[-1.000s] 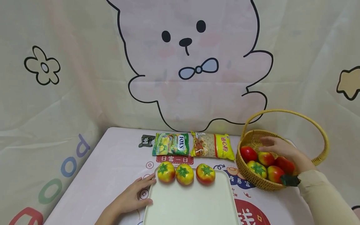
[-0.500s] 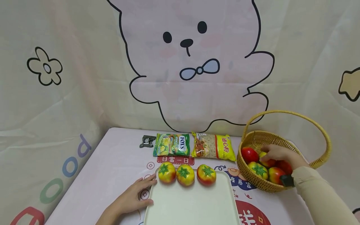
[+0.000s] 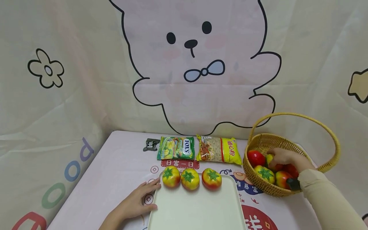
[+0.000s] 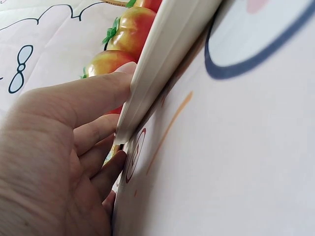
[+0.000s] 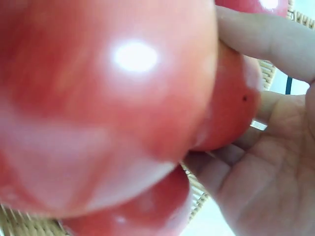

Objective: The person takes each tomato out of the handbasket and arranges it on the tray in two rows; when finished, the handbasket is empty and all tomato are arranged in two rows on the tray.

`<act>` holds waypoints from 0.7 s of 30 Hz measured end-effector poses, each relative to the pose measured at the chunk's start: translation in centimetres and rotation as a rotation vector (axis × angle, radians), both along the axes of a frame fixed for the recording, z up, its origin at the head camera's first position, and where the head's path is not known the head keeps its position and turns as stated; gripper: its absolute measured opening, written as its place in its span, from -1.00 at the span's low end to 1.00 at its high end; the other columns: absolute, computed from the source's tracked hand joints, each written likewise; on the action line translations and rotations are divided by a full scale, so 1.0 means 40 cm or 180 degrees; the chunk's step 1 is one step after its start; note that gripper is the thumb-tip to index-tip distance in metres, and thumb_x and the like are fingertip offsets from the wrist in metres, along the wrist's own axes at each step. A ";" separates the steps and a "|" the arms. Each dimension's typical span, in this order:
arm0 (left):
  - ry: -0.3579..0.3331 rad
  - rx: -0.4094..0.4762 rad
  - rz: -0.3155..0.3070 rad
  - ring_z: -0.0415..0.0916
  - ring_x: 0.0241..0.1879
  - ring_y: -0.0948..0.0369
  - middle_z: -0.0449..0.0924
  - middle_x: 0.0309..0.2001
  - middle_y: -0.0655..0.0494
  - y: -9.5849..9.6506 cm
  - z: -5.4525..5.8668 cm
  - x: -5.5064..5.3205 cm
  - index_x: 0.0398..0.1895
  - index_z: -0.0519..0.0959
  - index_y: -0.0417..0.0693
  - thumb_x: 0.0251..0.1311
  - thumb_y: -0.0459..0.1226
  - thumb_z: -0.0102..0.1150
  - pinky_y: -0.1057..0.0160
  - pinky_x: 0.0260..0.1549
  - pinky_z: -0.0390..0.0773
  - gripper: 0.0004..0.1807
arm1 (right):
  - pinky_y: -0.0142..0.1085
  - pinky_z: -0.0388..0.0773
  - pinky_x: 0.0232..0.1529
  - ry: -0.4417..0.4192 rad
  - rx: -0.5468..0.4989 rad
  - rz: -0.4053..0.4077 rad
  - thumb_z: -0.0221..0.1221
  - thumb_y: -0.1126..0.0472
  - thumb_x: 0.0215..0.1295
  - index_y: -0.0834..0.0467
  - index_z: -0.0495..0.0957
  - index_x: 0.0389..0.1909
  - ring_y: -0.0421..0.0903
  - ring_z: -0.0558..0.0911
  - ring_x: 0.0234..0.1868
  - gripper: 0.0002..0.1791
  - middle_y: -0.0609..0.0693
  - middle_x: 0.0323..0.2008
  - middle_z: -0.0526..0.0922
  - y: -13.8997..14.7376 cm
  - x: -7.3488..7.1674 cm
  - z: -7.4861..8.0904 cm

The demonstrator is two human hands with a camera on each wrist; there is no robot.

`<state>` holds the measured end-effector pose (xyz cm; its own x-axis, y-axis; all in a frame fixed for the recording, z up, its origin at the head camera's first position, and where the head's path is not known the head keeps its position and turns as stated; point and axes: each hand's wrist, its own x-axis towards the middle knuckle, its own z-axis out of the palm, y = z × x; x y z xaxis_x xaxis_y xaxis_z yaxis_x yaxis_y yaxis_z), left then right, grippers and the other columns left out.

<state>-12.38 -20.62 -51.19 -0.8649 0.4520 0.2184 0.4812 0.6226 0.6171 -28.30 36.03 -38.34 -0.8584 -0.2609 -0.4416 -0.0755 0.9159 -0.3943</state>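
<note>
My right hand (image 3: pixel 283 158) reaches into a wicker basket (image 3: pixel 256 183) and grips a red-and-yellow tomato (image 3: pixel 269 158). In the right wrist view, the thumb and fingers curl around this tomato (image 5: pixel 236 98), behind a larger-looking red fruit (image 5: pixel 98 98) close to the camera. My left hand (image 3: pixel 133 202) rests at the left edge of a cream tray (image 3: pixel 198 209), thumb and fingertips touching its rim. Three yellow-and-red tomatoes with green leafy tops line the tray's far edge: a left one (image 3: pixel 171 177), a middle one (image 3: pixel 190 179) and a right one (image 3: pixel 211 179).
More fruit shares the basket, including a red one (image 3: pixel 256 158) and a green-topped tomato (image 3: pixel 264 174). The tall basket handle (image 3: pixel 334 150) arches above my right forearm. Behind the tray lie a green candy bag (image 3: pixel 176 148), a yellow pasta bag (image 3: pixel 219 149) and a small black packet (image 3: pixel 151 144).
My right hand has lowered into the basket, and its fingers have closed around the red-and-yellow tomato. The left hand stays at the tray's edge.
</note>
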 end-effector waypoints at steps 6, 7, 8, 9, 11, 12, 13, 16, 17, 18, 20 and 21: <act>0.0005 -0.0022 0.0017 0.25 0.35 0.02 0.29 0.38 0.13 0.001 -0.003 0.000 0.24 0.46 0.10 0.00 0.08 0.30 -0.10 0.30 0.11 -0.32 | 0.02 0.55 -0.14 0.0464 -0.0042 -0.0034 0.32 0.07 0.04 0.48 0.22 0.23 0.11 0.49 -0.16 -0.15 0.28 -0.12 0.52 0.020 0.008 -0.002; 0.0000 -0.0024 0.0019 0.25 0.35 0.01 0.29 0.38 0.13 0.000 -0.004 -0.001 0.24 0.46 0.10 -0.01 0.08 0.30 -0.12 0.30 0.10 -0.31 | 0.01 0.55 -0.15 0.0526 -0.0093 -0.0050 0.31 0.05 0.05 0.47 0.21 0.24 0.11 0.49 -0.16 -0.15 0.27 -0.12 0.52 0.023 0.011 -0.001; -0.0002 -0.0028 0.0022 0.25 0.35 0.00 0.28 0.38 0.14 0.000 -0.004 -0.001 0.24 0.46 0.10 -0.01 0.08 0.30 -0.13 0.30 0.10 -0.31 | 0.01 0.55 -0.14 0.0560 -0.0144 -0.0100 0.30 0.02 0.07 0.46 0.20 0.25 0.11 0.49 -0.14 -0.14 0.28 -0.10 0.51 0.026 0.014 0.002; -0.0030 -0.0027 0.0028 0.24 0.35 0.00 0.28 0.38 0.15 -0.001 -0.005 -0.002 0.24 0.46 0.10 -0.02 0.08 0.31 -0.12 0.30 0.09 -0.30 | 0.02 0.54 -0.13 0.0608 -0.0197 -0.0134 0.28 -0.01 0.10 0.45 0.19 0.26 0.12 0.49 -0.13 -0.14 0.28 -0.09 0.51 0.029 0.017 0.004; -0.0066 -0.0035 0.0044 0.23 0.36 -0.01 0.27 0.39 0.17 -0.002 -0.006 -0.003 0.24 0.46 0.10 -0.02 0.09 0.30 -0.07 0.30 0.06 -0.30 | 0.04 0.55 -0.12 0.0709 -0.0254 -0.0198 0.25 -0.07 0.15 0.42 0.17 0.28 0.13 0.49 -0.11 -0.13 0.31 -0.06 0.49 0.032 0.022 0.010; -0.0098 -0.0036 0.0053 0.22 0.36 0.00 0.26 0.39 0.18 -0.003 -0.006 -0.004 0.25 0.46 0.11 -0.02 0.10 0.30 -0.03 0.31 0.04 -0.29 | 0.05 0.56 -0.13 0.0747 -0.0277 -0.0226 0.23 -0.09 0.17 0.41 0.16 0.29 0.14 0.49 -0.11 -0.13 0.32 -0.04 0.48 0.034 0.025 0.013; -0.0128 -0.0036 0.0058 0.22 0.37 0.01 0.26 0.39 0.19 -0.002 -0.005 -0.004 0.25 0.46 0.11 -0.03 0.10 0.30 -0.01 0.31 0.02 -0.29 | 0.05 0.56 -0.12 0.0778 -0.0288 -0.0261 0.22 -0.12 0.18 0.40 0.15 0.30 0.15 0.48 -0.09 -0.12 0.33 -0.01 0.47 0.035 0.028 0.017; -0.0163 -0.0047 0.0073 0.22 0.37 0.01 0.26 0.39 0.19 -0.001 -0.003 -0.003 0.24 0.46 0.11 -0.02 0.11 0.29 -0.05 0.31 0.04 -0.29 | 0.07 0.56 -0.15 0.0913 -0.0289 -0.0275 0.19 -0.17 0.20 0.40 0.15 0.30 0.18 0.48 -0.08 -0.11 0.36 0.01 0.46 0.035 0.037 0.028; -0.0166 -0.0047 0.0075 0.23 0.36 0.02 0.26 0.39 0.18 -0.001 -0.002 -0.003 0.24 0.46 0.11 -0.02 0.11 0.29 -0.09 0.31 0.06 -0.29 | 0.07 0.56 -0.14 0.0930 -0.0303 -0.0284 0.18 -0.17 0.20 0.38 0.15 0.30 0.19 0.48 -0.07 -0.11 0.35 0.02 0.46 0.033 0.041 0.031; -0.0168 -0.0046 0.0078 0.23 0.36 0.02 0.27 0.39 0.18 0.000 0.000 -0.003 0.24 0.46 0.11 -0.01 0.12 0.29 -0.12 0.31 0.07 -0.30 | 0.08 0.57 -0.14 0.0957 -0.0332 -0.0277 0.18 -0.17 0.21 0.38 0.15 0.30 0.19 0.48 -0.06 -0.12 0.35 0.02 0.45 0.031 0.044 0.035; -0.0141 -0.0060 0.0085 0.25 0.35 0.02 0.28 0.38 0.17 0.002 0.001 -0.002 0.24 0.46 0.11 0.00 0.12 0.28 -0.19 0.29 0.09 -0.31 | 0.08 0.57 -0.13 0.1022 -0.0370 -0.0261 0.18 -0.16 0.22 0.37 0.15 0.30 0.20 0.48 -0.05 -0.14 0.36 0.03 0.45 0.026 0.052 0.041; -0.0141 -0.0058 0.0084 0.25 0.35 0.03 0.28 0.38 0.17 0.003 0.001 -0.003 0.24 0.46 0.11 0.00 0.12 0.28 -0.20 0.28 0.10 -0.31 | 0.09 0.57 -0.12 0.1048 -0.0393 -0.0250 0.17 -0.15 0.23 0.37 0.15 0.30 0.21 0.48 -0.05 -0.15 0.36 0.03 0.45 0.023 0.057 0.044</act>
